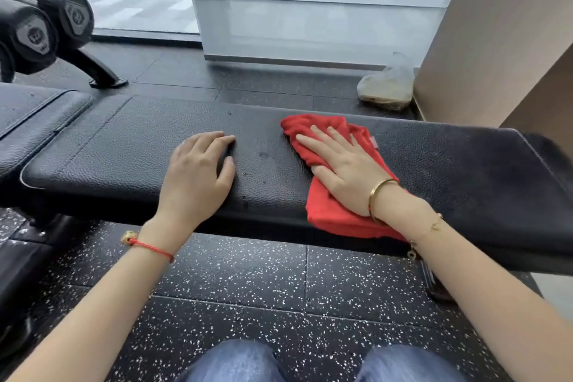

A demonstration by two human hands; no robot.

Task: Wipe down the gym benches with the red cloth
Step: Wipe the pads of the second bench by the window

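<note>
A long black padded gym bench (pixel 130 146) runs across the view from left to right. The red cloth (pixel 325 211) lies crumpled on its right half, hanging slightly over the near edge. My right hand (pixel 344 167) presses flat on top of the cloth, fingers spread and pointing away to the left. My left hand (pixel 198 174) rests palm down on the bare pad to the left of the cloth, fingers slightly curled, holding nothing. A few small dark spots mark the pad between the two hands.
A second black bench pad (pixel 34 121) adjoins at the left. Black dumbbells (pixel 52 25) sit on a rack at the upper left. A plastic-wrapped bundle (pixel 387 87) lies on the floor by a brown wall (pixel 496 40). The speckled rubber floor (pixel 248 288) and my knees are below.
</note>
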